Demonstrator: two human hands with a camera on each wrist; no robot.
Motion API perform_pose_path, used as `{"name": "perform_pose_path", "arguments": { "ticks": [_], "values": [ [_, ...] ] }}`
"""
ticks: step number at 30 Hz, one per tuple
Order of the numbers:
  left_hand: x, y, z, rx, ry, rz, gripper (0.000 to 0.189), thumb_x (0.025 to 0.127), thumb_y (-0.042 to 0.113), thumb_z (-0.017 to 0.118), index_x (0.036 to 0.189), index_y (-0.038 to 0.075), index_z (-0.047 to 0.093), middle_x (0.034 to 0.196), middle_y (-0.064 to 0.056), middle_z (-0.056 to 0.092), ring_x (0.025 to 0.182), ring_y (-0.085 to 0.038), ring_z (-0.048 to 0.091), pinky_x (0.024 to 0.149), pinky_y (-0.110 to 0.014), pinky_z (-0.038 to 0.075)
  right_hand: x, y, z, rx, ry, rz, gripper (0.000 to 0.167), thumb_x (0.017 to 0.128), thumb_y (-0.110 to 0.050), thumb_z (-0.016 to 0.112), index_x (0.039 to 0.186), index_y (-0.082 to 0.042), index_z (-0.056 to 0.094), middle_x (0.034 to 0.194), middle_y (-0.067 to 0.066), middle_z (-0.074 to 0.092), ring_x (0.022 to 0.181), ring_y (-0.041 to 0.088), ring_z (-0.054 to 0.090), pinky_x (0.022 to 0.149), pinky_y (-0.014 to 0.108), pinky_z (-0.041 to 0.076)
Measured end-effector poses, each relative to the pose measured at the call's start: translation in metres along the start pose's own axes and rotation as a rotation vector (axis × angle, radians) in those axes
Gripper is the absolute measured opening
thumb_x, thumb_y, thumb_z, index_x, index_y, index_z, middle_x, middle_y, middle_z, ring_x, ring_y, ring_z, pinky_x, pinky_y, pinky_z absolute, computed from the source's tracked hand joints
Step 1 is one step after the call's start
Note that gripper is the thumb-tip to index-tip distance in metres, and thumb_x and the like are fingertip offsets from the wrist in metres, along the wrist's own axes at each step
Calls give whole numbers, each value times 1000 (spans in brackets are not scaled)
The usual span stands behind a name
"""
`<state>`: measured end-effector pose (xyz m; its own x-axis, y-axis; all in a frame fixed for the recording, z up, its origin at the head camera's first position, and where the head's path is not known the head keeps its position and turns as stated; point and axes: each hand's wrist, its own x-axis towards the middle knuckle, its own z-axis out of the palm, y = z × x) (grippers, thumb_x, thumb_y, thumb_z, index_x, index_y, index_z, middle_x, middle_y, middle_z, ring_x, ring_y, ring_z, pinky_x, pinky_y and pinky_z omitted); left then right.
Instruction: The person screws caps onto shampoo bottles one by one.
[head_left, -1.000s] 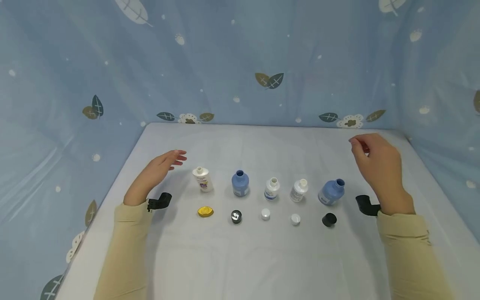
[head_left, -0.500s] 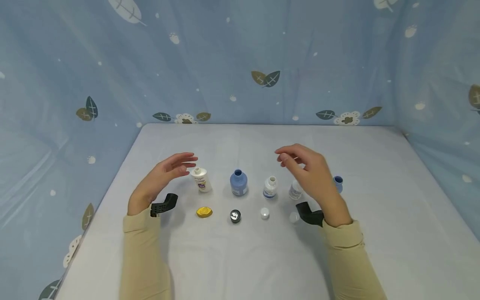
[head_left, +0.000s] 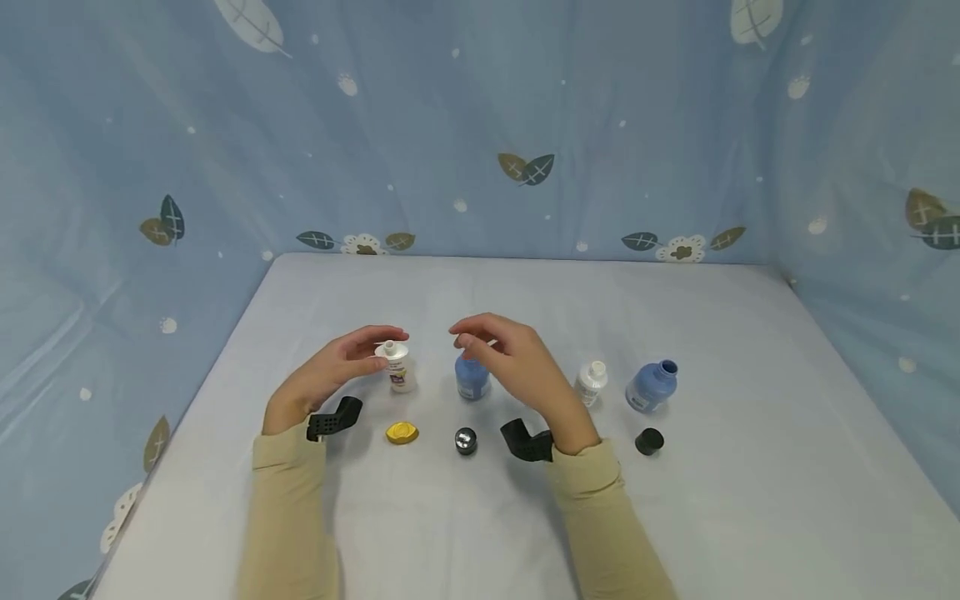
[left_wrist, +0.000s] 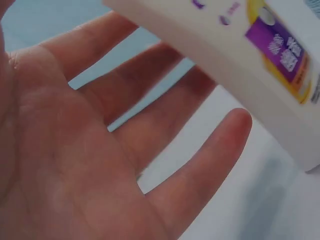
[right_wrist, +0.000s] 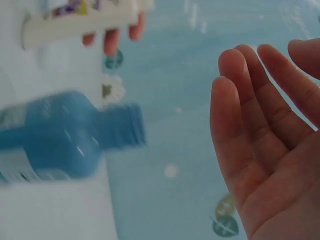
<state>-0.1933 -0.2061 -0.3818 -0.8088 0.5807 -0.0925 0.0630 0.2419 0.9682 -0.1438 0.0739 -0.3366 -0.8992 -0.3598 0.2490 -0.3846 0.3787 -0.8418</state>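
My left hand (head_left: 330, 375) reaches around a flat white bottle (head_left: 398, 375) that has no cap on. In the left wrist view its fingers (left_wrist: 200, 160) are spread behind the bottle, which bears a purple and yellow label. The thumb overlaps the bottle's shoulder in the head view. My right hand (head_left: 525, 367) hovers over an uncapped blue bottle (head_left: 472, 382), fingers gently bent with nothing between them. In the right wrist view the blue bottle (right_wrist: 65, 135) stands apart from the fingers. The right hand and wrist hide a small white bottle and two white caps.
A yellow cap (head_left: 402, 432) and a shiny black cap (head_left: 466, 441) lie in front of the left bottles. Farther right stand a white bottle (head_left: 592, 381) and a second blue bottle (head_left: 652, 386), with another black cap (head_left: 649, 441). A patterned blue curtain (head_left: 420, 125) rises behind the white table (head_left: 735, 500).
My right hand has swept left from the table's right side to above the left blue bottle. My left hand has moved slightly right, from beside the flat white bottle to around it.
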Motion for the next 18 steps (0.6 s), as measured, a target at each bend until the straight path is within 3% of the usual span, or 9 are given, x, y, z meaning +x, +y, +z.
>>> {"name": "perform_pose_path", "arguments": {
  "ticks": [5, 12, 18],
  "values": [
    [11, -17, -1, -77, -42, 64, 45, 89, 17, 56, 131, 17, 43, 132, -5, 43, 119, -21, 40, 98, -46, 27, 4, -1, 19, -5, -119, 4, 18, 91, -35, 50, 102, -27, 61, 89, -9, 60, 77, 13, 57, 64, 29, 46],
    [9, -38, 8, -205, -70, 98, 42, 91, 9, 51, 130, 2, 41, 125, -15, 49, 119, -29, 41, 97, -44, 29, 2, 4, 52, -156, -399, 24, 20, 90, -29, 52, 103, -19, 63, 88, -16, 58, 77, 1, 53, 68, 19, 44],
    [10, -44, 12, -275, -79, 153, 37, 91, 4, 47, 129, 1, 43, 124, -17, 50, 119, -29, 41, 95, -36, 34, 4, 11, 74, -256, -480, 23, 23, 87, -25, 58, 107, -16, 62, 91, -15, 57, 77, -1, 51, 66, 16, 42]
  ]
}}
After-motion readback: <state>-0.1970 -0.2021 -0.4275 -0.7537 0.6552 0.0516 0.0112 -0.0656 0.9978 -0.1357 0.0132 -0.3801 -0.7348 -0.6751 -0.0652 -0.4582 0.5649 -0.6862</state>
